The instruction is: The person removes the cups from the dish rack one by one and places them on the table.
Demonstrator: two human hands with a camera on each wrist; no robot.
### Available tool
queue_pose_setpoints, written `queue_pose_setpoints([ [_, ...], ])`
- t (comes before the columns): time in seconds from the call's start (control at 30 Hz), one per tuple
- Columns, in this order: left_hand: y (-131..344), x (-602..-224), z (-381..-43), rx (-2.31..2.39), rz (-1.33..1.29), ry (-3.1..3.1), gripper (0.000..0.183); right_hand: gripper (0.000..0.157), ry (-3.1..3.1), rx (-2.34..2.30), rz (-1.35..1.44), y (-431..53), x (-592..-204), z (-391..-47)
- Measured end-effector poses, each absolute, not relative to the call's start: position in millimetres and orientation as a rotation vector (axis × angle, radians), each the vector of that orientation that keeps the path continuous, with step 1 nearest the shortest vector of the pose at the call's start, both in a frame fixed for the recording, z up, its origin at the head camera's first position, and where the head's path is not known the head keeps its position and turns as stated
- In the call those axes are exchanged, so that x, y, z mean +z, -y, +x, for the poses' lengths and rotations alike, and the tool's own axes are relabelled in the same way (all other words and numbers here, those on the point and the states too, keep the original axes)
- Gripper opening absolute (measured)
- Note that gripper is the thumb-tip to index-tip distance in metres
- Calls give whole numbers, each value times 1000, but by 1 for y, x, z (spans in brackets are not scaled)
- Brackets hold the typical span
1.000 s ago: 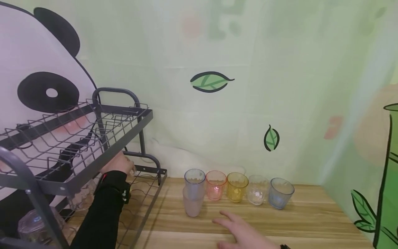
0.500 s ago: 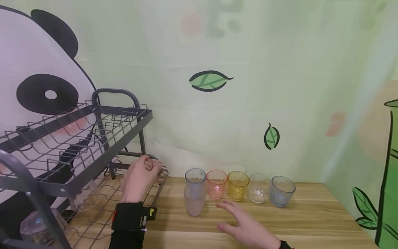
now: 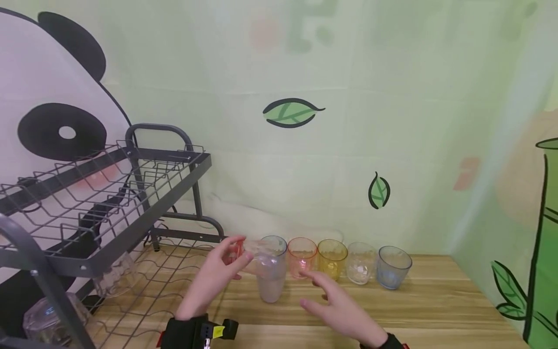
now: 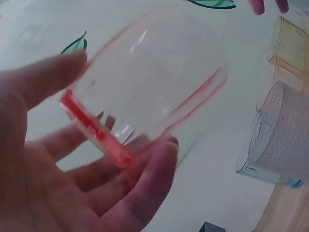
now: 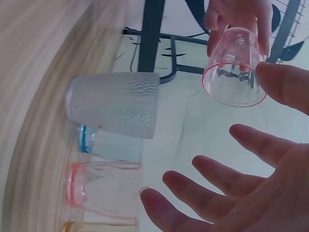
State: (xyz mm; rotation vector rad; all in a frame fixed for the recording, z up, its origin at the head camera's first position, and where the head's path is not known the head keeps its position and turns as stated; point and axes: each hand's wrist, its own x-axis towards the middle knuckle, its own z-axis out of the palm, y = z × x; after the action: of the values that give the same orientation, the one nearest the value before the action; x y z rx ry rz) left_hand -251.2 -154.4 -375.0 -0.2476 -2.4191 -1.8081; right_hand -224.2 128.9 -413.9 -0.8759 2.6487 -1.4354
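Note:
My left hand grips a clear drinking glass by its red base, thumb on one side and fingers on the other. In the head view the glass lies tilted sideways, its mouth toward the right, overlapping the frosted tumbler. Close to the right of that tumbler, my right hand hovers with fingers spread and holds nothing. From the right wrist view, the red-rimmed mouth of the held glass faces my right thumb. Behind the tumbler stands a blue-rimmed glass.
Along the wall run a pink glass, a yellow glass, a clear glass and a blue glass. A two-tier wire rack fills the left side, with a clear glass and a faceted clear container low inside.
My left hand has come out of the rack's lower tier with the glass and moved right toward the frosted tumbler. My right hand has shifted only slightly and stays spread.

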Motion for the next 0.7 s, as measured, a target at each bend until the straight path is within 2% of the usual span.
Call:
queue_pose_setpoints([
  [0.27, 151, -382, -241, -1991, -371, 2360, 53, 53, -2432, -1676, -800, -126, -392, -228],
  [0.43, 147, -385, -237, -2112, -451, 2332, 57, 54, -2358, -1728, -732, -123, -383, -229],
  [0.7, 145, -388, -234, -2155, -443, 2300, 61, 57, -2272, -1792, -747, -104, -376, -236],
])
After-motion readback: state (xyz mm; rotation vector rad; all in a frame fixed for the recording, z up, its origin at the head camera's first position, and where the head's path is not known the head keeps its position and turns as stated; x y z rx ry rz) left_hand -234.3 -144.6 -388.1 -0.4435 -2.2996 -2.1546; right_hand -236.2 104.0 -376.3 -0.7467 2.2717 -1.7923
